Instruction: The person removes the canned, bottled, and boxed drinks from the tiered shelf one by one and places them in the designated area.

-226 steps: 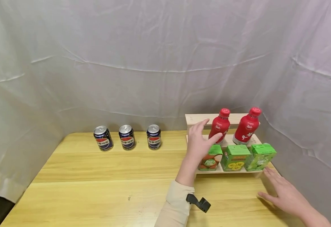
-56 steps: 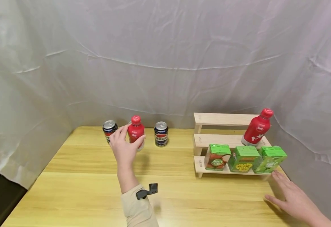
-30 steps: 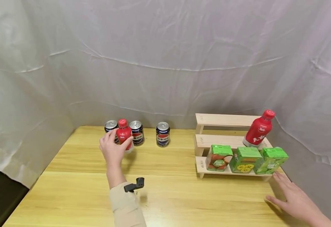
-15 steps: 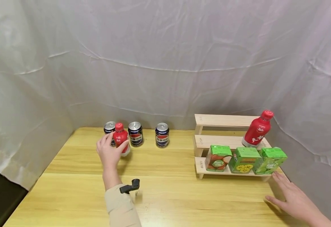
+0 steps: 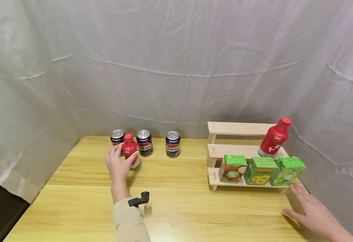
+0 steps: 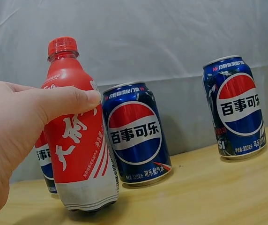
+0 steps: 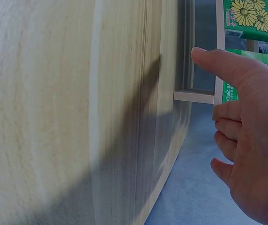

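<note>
A red plastic bottle (image 5: 130, 150) with a red cap stands at the table's back left, in front of two dark blue Pepsi cans. My left hand (image 5: 117, 164) grips it, thumb on the near side and fingers round the far left. The left wrist view shows the bottle (image 6: 80, 154) upright, overlapping the middle can (image 6: 136, 136) and partly hiding another. Beside the front right corner of the wooden tiered rack, my right hand (image 5: 312, 210) lies with straight fingers, the fingertips close to the rack's end. In the right wrist view this hand (image 7: 251, 122) holds nothing.
A third can (image 5: 173, 144) stands apart to the right. The rack (image 5: 233, 127) carries a second red bottle (image 5: 274, 138) on its middle tier. Three green drink cartons (image 5: 260, 171) line the lowest tier. Grey cloth (image 5: 176, 60) hangs behind the table.
My left hand has carried the red bottle from the rack's middle tier leftward to the cans, then slightly lower. The right hand has stayed by the rack's corner.
</note>
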`<control>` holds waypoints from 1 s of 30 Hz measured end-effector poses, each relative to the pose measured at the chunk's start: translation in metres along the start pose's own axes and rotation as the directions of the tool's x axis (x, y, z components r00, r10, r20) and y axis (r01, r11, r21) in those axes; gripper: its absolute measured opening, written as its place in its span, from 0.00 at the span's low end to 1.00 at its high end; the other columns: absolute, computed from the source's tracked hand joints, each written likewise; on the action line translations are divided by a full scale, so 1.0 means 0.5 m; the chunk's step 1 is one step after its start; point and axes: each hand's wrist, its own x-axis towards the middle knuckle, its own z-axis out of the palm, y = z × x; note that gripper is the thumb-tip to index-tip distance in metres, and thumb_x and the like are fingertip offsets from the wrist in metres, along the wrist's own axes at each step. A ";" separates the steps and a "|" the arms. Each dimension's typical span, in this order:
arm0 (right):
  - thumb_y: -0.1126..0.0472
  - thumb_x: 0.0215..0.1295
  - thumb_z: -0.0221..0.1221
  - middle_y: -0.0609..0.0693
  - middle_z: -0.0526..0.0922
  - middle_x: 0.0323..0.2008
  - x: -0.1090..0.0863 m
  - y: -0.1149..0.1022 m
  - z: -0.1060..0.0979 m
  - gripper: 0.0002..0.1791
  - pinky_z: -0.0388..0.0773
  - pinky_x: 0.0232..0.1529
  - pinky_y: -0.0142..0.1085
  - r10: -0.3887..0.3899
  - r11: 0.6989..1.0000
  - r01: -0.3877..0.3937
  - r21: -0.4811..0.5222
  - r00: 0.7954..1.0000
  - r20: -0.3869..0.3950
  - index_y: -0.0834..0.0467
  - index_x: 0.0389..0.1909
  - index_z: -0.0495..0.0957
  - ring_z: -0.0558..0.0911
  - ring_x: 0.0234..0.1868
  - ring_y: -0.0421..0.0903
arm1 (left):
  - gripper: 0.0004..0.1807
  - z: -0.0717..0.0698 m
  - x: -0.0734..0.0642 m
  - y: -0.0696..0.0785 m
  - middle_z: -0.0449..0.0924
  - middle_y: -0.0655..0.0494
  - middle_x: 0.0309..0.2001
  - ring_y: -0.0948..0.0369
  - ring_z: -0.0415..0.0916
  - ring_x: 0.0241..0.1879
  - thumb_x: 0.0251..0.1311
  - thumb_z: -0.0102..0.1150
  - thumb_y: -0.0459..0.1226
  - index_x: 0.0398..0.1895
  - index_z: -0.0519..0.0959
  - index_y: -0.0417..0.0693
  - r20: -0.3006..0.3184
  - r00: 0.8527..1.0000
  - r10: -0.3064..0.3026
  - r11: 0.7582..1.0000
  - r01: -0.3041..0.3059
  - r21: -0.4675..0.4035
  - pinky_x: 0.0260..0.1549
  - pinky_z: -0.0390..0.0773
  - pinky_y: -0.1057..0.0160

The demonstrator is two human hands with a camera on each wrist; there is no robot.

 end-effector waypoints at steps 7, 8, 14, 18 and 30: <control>0.44 0.61 0.63 0.72 0.50 0.73 0.000 0.001 0.001 0.52 0.12 0.65 0.28 0.000 1.000 0.000 -0.010 1.000 0.002 0.73 0.72 0.51 0.30 0.78 0.48 | 0.35 0.003 -0.003 -0.011 0.74 0.43 0.59 0.43 0.60 0.60 0.41 0.78 0.48 0.56 0.78 0.48 -0.005 1.000 -0.013 1.000 0.013 0.001 0.62 0.54 0.39; 0.44 0.61 0.63 0.72 0.51 0.73 0.000 0.001 0.001 0.52 0.12 0.65 0.29 0.003 1.000 -0.003 -0.011 1.000 0.004 0.73 0.72 0.51 0.29 0.78 0.46 | 0.35 0.003 -0.004 -0.013 0.74 0.43 0.59 0.43 0.60 0.61 0.41 0.78 0.48 0.56 0.78 0.48 -0.002 1.000 -0.018 1.000 0.018 0.003 0.62 0.54 0.39; 0.43 0.62 0.61 0.72 0.48 0.74 -0.002 0.000 -0.003 0.52 0.12 0.68 0.34 0.029 1.000 -0.030 0.009 0.998 0.050 0.74 0.72 0.50 0.32 0.78 0.56 | 0.36 0.005 -0.008 -0.024 0.73 0.44 0.59 0.44 0.59 0.61 0.42 0.77 0.50 0.57 0.78 0.50 0.007 0.999 -0.039 0.999 0.039 -0.009 0.63 0.54 0.40; 0.43 0.63 0.61 0.72 0.47 0.74 -0.002 0.000 -0.004 0.51 0.11 0.64 0.28 0.024 1.000 -0.024 0.005 0.998 0.050 0.74 0.72 0.50 0.25 0.76 0.44 | 0.36 0.006 -0.009 -0.025 0.73 0.43 0.60 0.45 0.58 0.61 0.43 0.77 0.49 0.58 0.77 0.50 0.012 0.997 -0.072 0.997 0.073 -0.033 0.62 0.55 0.40; 0.44 0.60 0.64 0.70 0.48 0.74 0.002 0.000 0.000 0.52 0.12 0.61 0.22 -0.015 1.000 0.015 -0.025 1.000 -0.014 0.73 0.72 0.51 0.23 0.69 0.23 | 0.39 0.004 -0.005 -0.020 0.71 0.42 0.63 0.45 0.57 0.61 0.44 0.77 0.47 0.61 0.74 0.47 0.045 0.992 -0.121 0.991 0.123 -0.056 0.61 0.56 0.41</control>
